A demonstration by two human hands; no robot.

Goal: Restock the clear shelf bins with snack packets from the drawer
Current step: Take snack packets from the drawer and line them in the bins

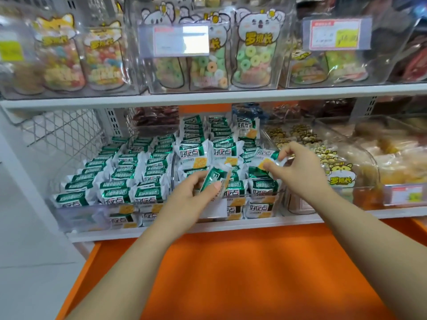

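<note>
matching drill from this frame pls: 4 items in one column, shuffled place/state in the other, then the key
Items:
1. left hand
2. right hand
3. orange drawer
4. ring-candy bags

Place or state:
A. upper shelf, in a clear bin
B. pulled open below the shelf, no packets visible in it
C. holds a tilted green packet over the bin's front rows
D. pinches a packet at the bin's right side

Pairs: 1-C, 2-D, 3-B, 4-A
</note>
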